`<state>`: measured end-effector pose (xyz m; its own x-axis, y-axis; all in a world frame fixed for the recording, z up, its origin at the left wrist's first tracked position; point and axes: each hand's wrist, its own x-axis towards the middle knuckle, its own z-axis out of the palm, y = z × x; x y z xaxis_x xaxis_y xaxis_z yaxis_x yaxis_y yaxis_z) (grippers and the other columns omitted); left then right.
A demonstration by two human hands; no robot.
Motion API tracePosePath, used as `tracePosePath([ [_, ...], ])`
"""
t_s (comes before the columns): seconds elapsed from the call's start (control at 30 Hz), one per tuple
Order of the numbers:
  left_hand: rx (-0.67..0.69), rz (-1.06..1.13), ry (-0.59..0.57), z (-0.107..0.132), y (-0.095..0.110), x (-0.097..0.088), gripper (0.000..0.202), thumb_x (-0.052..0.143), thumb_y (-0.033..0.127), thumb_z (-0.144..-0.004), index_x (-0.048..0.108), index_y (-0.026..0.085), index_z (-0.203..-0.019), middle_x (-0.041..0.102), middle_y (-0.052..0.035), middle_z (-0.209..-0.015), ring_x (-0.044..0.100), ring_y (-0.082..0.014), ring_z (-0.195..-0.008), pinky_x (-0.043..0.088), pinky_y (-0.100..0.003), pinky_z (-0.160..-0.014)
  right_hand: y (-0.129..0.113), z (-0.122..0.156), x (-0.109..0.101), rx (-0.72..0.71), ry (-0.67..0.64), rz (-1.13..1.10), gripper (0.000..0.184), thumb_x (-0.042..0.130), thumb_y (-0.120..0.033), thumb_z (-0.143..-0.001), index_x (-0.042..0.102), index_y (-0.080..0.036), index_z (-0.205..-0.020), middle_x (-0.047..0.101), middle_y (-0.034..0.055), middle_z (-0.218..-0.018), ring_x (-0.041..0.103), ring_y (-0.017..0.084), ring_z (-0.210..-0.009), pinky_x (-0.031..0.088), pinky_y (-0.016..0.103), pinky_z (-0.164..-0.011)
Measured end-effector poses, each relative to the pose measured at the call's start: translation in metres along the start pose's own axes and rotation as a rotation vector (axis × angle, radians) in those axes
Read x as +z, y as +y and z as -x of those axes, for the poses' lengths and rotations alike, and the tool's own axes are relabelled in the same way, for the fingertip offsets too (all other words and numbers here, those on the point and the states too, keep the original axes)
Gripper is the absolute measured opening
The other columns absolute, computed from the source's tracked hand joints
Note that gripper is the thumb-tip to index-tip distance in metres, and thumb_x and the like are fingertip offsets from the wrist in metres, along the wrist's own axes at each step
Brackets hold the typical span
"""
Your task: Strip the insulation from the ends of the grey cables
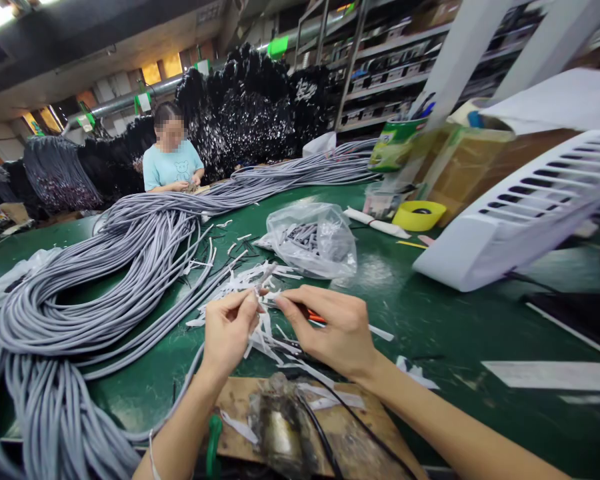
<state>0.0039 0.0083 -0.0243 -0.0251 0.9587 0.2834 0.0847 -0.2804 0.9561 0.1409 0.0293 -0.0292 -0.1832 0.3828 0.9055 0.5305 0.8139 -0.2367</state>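
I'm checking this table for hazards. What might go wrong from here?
Loose white strips lie around the left hand and right hand; one might tangle in the work. The black cords crossing the wooden board could snag a wrist. The clear plastic bag of small pieces might spill if knocked.

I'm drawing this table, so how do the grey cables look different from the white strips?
The grey cables are round and long, but the white strips look flat and much shorter. Most cables lie bunched in a big, neat curve, while many strips are scattered in a messy pile. Both lie on the green table.
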Motion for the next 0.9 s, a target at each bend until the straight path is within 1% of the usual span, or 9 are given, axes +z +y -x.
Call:
tracePosePath([
  [0.1, -0.089, 0.217, -0.038, -0.003, -0.001, -0.003, 0.028, 0.059, 0.036, -0.074, 0.069, 0.010, -0.074, 0.050, 0.0013, -0.052, 0.039, -0.0064, -0.046, 0.029, -0.021, -0.047, -0.002, -0.001, -0.002, -0.007, 0.030, 0.004, 0.015, 0.053, -0.014, -0.080, 0.057, -0.017, -0.066, 0.058, -0.0004, -0.051, 0.052, 0.009, -0.045, 0.040, 0.020, -0.047],
  [0.2, -0.124, 0.299, -0.015, -0.003, 0.000, -0.003, 0.026, 0.066, 0.036, -0.069, 0.069, 0.010, -0.071, 0.054, 0.0001, -0.054, 0.042, -0.0065, -0.048, 0.031, -0.020, -0.048, -0.003, 0.000, -0.003, -0.020, 0.063, 0.011, 0.014, 0.054, -0.012, -0.080, 0.056, -0.017, -0.067, 0.057, -0.0011, -0.051, 0.051, 0.009, -0.045, 0.039, 0.020, -0.047],
  [0.3, -0.093, 0.265, 0.023, -0.002, 0.003, -0.001, 0.022, 0.068, 0.033, -0.067, 0.068, 0.011, -0.066, 0.053, 0.0007, -0.053, 0.041, -0.0062, -0.047, 0.032, -0.020, -0.047, -0.003, 0.001, -0.003, -0.049, 0.083, -0.004, 0.013, 0.056, -0.011, -0.079, 0.056, -0.016, -0.067, 0.057, -0.0010, -0.052, 0.050, 0.008, -0.045, 0.039, 0.020, -0.047],
  [0.43, -0.051, 0.211, 0.043, -0.001, 0.007, 0.001, 0.019, 0.067, 0.029, -0.066, 0.068, 0.011, -0.062, 0.050, 0.0022, -0.049, 0.041, -0.0061, -0.045, 0.033, -0.020, -0.046, -0.003, 0.001, -0.003, -0.059, 0.082, -0.001, 0.012, 0.057, -0.009, -0.078, 0.058, -0.014, -0.067, 0.058, 0.0003, -0.052, 0.050, 0.009, -0.046, 0.039, 0.021, -0.048],
  [0.6, -0.025, 0.158, 0.063, 0.001, 0.010, 0.002, 0.014, 0.066, 0.025, -0.066, 0.070, 0.012, -0.066, 0.051, 0.0018, -0.050, 0.042, -0.0067, -0.044, 0.034, -0.020, -0.044, -0.003, 0.001, -0.003, -0.076, 0.069, 0.010, 0.011, 0.058, -0.009, -0.077, 0.058, -0.014, -0.066, 0.059, 0.0007, -0.053, 0.051, 0.009, -0.045, 0.038, 0.021, -0.046],
  [0.8, 0.007, 0.093, 0.094, 0.001, 0.011, 0.002, 0.014, 0.065, 0.024, -0.066, 0.071, 0.011, -0.067, 0.053, 0.0005, -0.052, 0.043, -0.0074, -0.047, 0.034, -0.020, -0.046, -0.003, 0.000, -0.004, 0.018, 0.038, -0.031, 0.015, 0.055, -0.013, -0.080, 0.057, -0.015, -0.065, 0.057, -0.0006, -0.051, 0.051, 0.008, -0.045, 0.038, 0.020, -0.047],
  [0.9, 0.017, 0.070, 0.106, 0.002, 0.011, 0.002, 0.014, 0.065, 0.024, -0.067, 0.072, 0.012, -0.067, 0.054, 0.0004, -0.052, 0.043, -0.0076, -0.047, 0.035, -0.020, -0.046, -0.003, -0.001, -0.005, 0.030, 0.040, -0.036, 0.015, 0.055, -0.012, -0.080, 0.056, -0.015, -0.065, 0.055, -0.0010, -0.050, 0.049, 0.008, -0.044, 0.038, 0.020, -0.046],
])
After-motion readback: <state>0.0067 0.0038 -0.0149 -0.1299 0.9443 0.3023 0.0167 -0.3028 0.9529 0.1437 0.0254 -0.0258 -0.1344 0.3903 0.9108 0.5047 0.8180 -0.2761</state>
